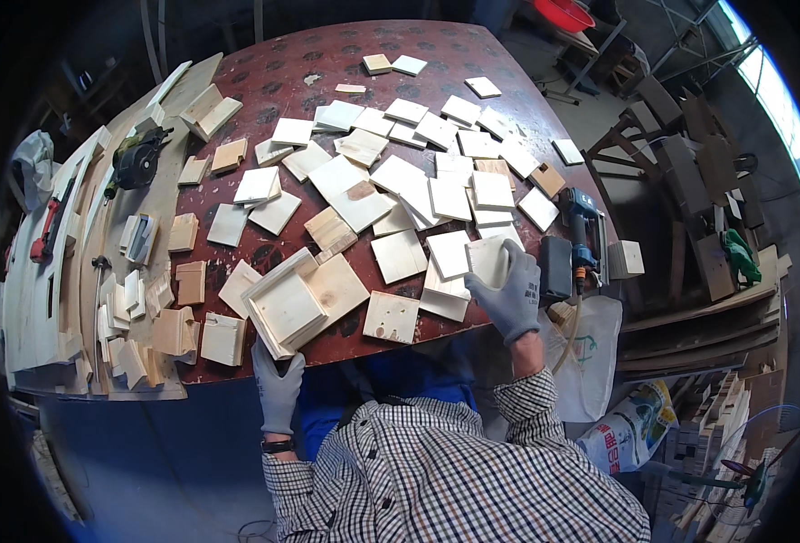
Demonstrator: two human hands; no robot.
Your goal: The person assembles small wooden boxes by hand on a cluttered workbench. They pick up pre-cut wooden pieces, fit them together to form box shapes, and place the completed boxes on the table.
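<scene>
My left hand (279, 394), in a grey glove, has its fingers up against the underside of a small open wooden box (284, 308) at the table's front edge; the box is tilted and its fingers are partly hidden. My right hand (511, 294), gloved too, is closed around a pale square wooden board (488, 261) at the front right. Many similar loose boards lie scattered and overlapping between and beyond my hands, among them a knotty board (338, 291) beside the box and a board with small dark holes (391, 317).
A blue-black air nailer (582, 226) with a hose lies at the right edge of the dark red table (264, 86). On the left stand wood offcuts (175, 333), a dark green power tool (142, 158) and a red tool (50, 228). A white bag (590, 362) hangs at the right.
</scene>
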